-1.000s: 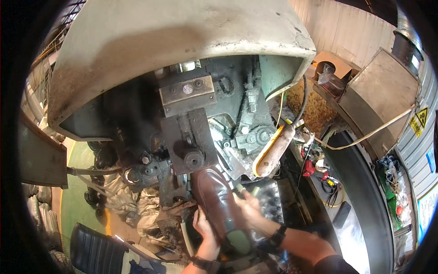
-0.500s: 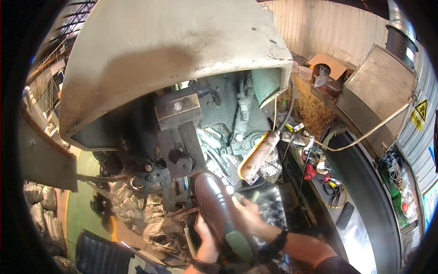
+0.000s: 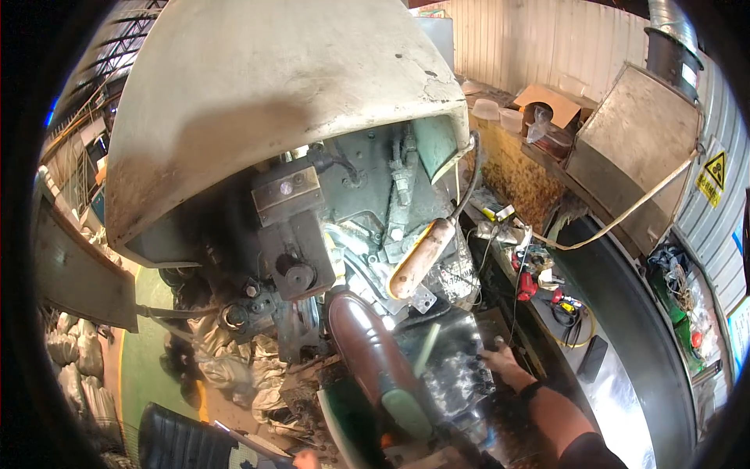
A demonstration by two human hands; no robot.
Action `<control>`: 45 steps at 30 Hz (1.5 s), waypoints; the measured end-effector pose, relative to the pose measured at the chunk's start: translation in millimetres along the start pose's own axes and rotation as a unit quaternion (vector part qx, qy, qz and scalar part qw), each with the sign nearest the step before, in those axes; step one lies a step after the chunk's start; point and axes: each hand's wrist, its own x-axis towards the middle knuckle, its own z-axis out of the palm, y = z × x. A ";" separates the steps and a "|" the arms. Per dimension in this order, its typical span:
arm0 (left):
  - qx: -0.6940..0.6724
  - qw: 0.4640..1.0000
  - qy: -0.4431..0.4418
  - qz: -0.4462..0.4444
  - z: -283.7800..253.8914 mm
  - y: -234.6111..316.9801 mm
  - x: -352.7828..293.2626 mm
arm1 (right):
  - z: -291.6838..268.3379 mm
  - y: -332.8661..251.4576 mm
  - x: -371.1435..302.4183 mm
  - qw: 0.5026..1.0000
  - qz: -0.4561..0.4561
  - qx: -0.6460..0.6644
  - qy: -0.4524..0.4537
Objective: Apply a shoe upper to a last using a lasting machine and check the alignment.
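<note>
A brown leather shoe [image 3: 363, 340] sits in the middle with its toe at the dark machine head [image 3: 293, 254]. At its near end shows a pale green piece [image 3: 406, 414], perhaps the last inside it. Neither hand is on the shoe. My right hand [image 3: 506, 364] is at the right edge of the dark metal plate [image 3: 453, 375], its fingers bent round a small part I cannot make out. A skin-coloured patch at the lower edge looks like my left hand [image 3: 306, 460]; its fingers are blurred and cut off. A pale green stick [image 3: 427, 349] lies beside the shoe.
A lamp [image 3: 422, 258] hangs over the plate, below a large cream hood [image 3: 289, 94]. To the right, tools [image 3: 527, 285] and a black box [image 3: 591, 358] lie on a bench beside a dark conveyor belt [image 3: 625, 313]. Pale bags [image 3: 234, 371] and a black seat [image 3: 176, 438] are at left.
Both hands have come off the shoe. My right hand has moved right to the plate's edge; my left has dropped toward the lower edge. The shoe stays at the machine head.
</note>
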 end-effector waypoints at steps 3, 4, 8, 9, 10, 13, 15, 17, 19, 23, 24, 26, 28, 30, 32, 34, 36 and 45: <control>0.012 0.996 -0.067 -0.062 16.5 -28.1 -1.9 | 27.2 18.5 -4.4 0.998 -0.001 0.017 -0.054; 0.021 0.993 -0.073 -0.086 2.7 -39.3 -4.4 | 41.5 8.8 -18.4 0.999 -0.006 0.006 -0.043; 0.051 0.971 -0.145 -0.183 1.1 -63.0 -17.0 | 31.6 13.6 -25.4 0.998 -0.006 0.028 -0.062; 0.060 0.963 -0.163 -0.207 0.1 -67.3 -19.4 | 23.0 17.7 -24.9 0.998 -0.001 0.027 -0.057; 0.069 0.954 -0.171 -0.237 -13.8 -77.0 -26.8 | 20.4 16.6 -28.6 0.990 -0.032 0.038 -0.130; 0.178 0.961 -0.173 -0.125 10.9 -51.0 -29.9 | -12.6 11.9 -7.2 0.979 -0.012 -0.190 -0.068; 0.219 0.973 0.022 0.066 -24.5 -46.5 -19.6 | 16.2 -14.6 -48.7 0.993 -0.050 -0.033 -0.102; 0.106 0.991 -0.013 0.084 3.7 -7.1 -17.3 | 16.2 -74.1 -110.3 0.973 -0.099 0.066 -0.199; 0.009 0.986 -0.075 0.151 65.9 74.7 -44.2 | 8.8 -72.1 -101.7 0.938 -0.139 0.084 -0.305; -0.075 0.954 -0.222 0.189 129.7 192.6 -114.1 | 41.5 -98.3 -124.9 0.919 -0.170 -0.151 -0.323; -0.075 0.943 -0.238 0.219 139.2 202.5 -126.7 | 49.9 -101.6 -134.1 0.908 -0.179 -0.206 -0.319; -0.093 0.915 -0.308 0.243 163.5 230.0 -163.0 | 51.2 -100.5 -140.9 0.856 -0.256 -0.351 -0.278; -0.096 0.897 -0.357 0.241 187.4 247.4 -198.1 | 48.5 -94.2 -133.4 0.828 -0.280 -0.400 -0.274; -0.028 0.896 -0.366 0.250 202.1 264.0 -232.9 | 51.3 -98.8 -139.7 0.811 -0.260 -0.451 -0.266; 0.126 0.871 -0.225 0.418 213.2 251.0 -235.9 | 59.5 -98.7 -152.9 0.797 -0.308 -0.461 -0.240; 0.106 0.860 -0.191 0.462 224.3 237.6 -235.6 | 59.8 -87.4 -155.1 0.769 -0.397 -0.472 -0.169; 0.022 0.882 -0.245 0.402 223.1 227.6 -224.0 | 62.1 -88.7 -161.9 0.765 -0.406 -0.476 -0.150; -0.031 0.907 -0.279 0.313 228.1 236.7 -239.2 | 52.4 -89.0 -162.5 0.783 -0.396 -0.458 -0.143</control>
